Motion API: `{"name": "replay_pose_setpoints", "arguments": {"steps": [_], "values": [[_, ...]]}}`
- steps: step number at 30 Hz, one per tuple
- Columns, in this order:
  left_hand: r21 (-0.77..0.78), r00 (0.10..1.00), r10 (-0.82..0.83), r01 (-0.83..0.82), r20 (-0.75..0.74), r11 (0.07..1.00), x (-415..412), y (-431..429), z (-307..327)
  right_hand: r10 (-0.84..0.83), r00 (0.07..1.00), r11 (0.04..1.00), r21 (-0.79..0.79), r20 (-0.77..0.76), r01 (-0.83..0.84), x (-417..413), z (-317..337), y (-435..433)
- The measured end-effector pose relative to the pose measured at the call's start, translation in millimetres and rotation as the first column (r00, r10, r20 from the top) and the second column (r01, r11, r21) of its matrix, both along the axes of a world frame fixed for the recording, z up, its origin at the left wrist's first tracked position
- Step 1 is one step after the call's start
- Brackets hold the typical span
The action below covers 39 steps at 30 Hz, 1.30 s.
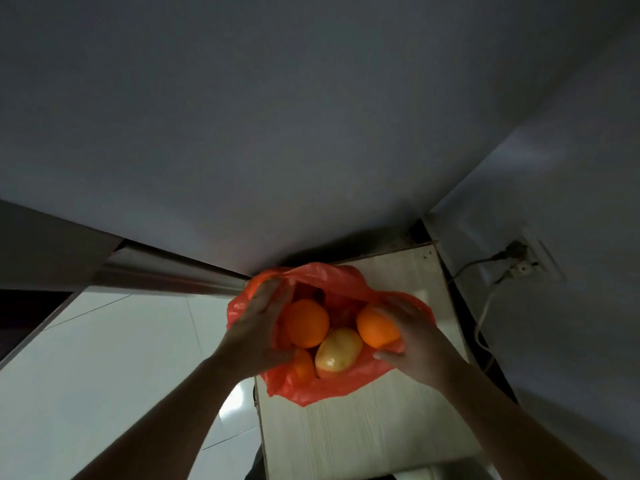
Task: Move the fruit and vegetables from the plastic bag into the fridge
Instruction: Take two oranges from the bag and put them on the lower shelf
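A red plastic bag [349, 381] lies open on a small pale wooden stand [374, 434]. Inside it I see an orange [306, 322] on the left, a second orange [375, 329] on the right, a yellowish round fruit [337, 349] between them, and part of another orange [303, 367] low on the left. My left hand [258, 329] lies with straight fingers along the bag's left rim beside the left orange. My right hand [412, 337] curls round the right orange, thumb under it. The fridge is the large grey surface [277, 133] just behind the bag.
A white wall on the right carries a socket with a plug [516, 258] and a cable hanging down beside the stand. A steel rail [166, 271] runs along the left. Pale floor tiles [104, 358] lie left of the stand.
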<state>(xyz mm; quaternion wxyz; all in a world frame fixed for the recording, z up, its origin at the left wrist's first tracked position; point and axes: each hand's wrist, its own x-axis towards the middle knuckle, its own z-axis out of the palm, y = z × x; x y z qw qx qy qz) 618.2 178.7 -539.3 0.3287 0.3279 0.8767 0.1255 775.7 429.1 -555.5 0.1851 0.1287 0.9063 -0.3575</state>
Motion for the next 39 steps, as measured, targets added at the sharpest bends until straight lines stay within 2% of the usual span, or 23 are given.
{"name": "replay_pose_setpoints", "arguments": {"steps": [6,11,14,17,20,26,32,36,39], "values": [[-0.014,0.948,-0.316,0.316,0.027,0.949,35.7,42.1,-6.6,-0.167,0.986,0.985,-0.035,-0.009,0.167,39.5,-0.7,8.5],[-0.016,0.918,-0.396,0.396,-0.005,0.918,45.5,69.6,-14.1,-0.329,0.939,0.944,-0.021,-0.102,0.329,55.8,9.9,17.5],[-0.008,0.905,-0.416,0.417,-0.085,0.909,38.8,69.6,-16.4,-0.318,0.943,0.947,0.002,-0.098,0.32,53.4,10.2,14.1],[-0.007,0.908,-0.404,0.406,-0.111,0.914,34.6,65.5,-13.9,-0.243,0.968,0.966,0.072,-0.068,0.248,49.5,2.2,2.0],[0.016,0.912,-0.386,0.392,-0.136,0.92,34.2,61.9,-10.0,-0.265,0.96,0.953,0.128,-0.09,0.275,45.5,0.0,-7.4],[0.085,0.985,-0.165,0.168,-0.042,0.982,40.0,56.6,14.7,-0.323,0.936,0.936,0.101,-0.139,0.338,54.6,19.3,-15.2],[0.166,0.999,-0.047,0.047,0.0,0.985,49.5,38.2,65.1,-0.375,0.914,0.921,0.046,-0.155,0.386,61.4,68.9,-40.0],[0.194,0.994,0.038,-0.057,0.098,0.979,52.3,21.4,110.3,-0.428,0.883,0.901,-0.017,-0.192,0.433,61.9,117.7,-64.2],[0.239,0.996,0.03,-0.049,0.086,0.97,56.0,8.5,151.1,-0.451,0.863,0.89,-0.048,-0.23,0.452,62.5,162.5,-81.7]]}}
